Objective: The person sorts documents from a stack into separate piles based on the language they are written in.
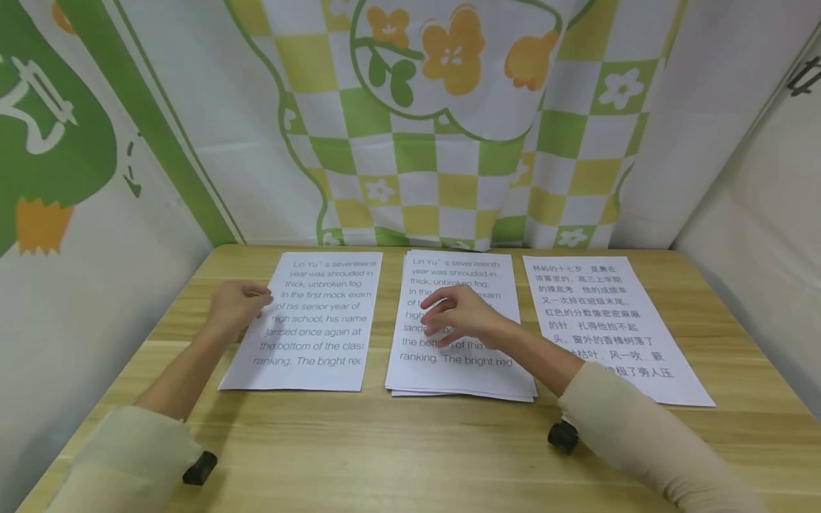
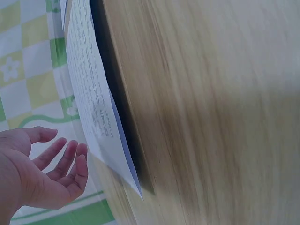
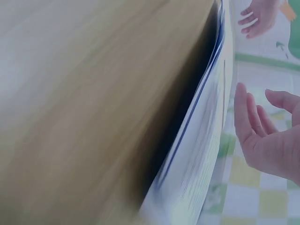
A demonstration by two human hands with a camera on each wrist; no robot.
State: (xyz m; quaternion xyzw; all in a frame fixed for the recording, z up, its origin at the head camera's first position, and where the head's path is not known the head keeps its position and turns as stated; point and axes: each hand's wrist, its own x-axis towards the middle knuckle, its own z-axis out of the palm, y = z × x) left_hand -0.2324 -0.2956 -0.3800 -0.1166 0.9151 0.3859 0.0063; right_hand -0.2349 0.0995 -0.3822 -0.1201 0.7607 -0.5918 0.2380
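Three lots of printed white paper lie side by side. On the left is an English-text sheet (image 1: 321,342), whose left edge is beside my left hand (image 1: 236,310). That hand's fingers are loosely bent with nothing between them, as the left wrist view shows. Over the middle stack of English-text sheets (image 1: 458,377) hovers my right hand (image 1: 467,313), fingers spread and gently bent, holding nothing and hiding part of the print. The stack's lower sheets poke out along its near edge. At the right lies a sheet with Chinese text (image 1: 593,306), partly covered by my right forearm.
The papers lie on a wood-grain table (image 1: 308,449). Behind its far edge hangs a checkered, flower-patterned cloth (image 1: 417,164), with a pale wall (image 1: 770,192) at the right. Small black devices (image 1: 200,468) are attached at both wrists.
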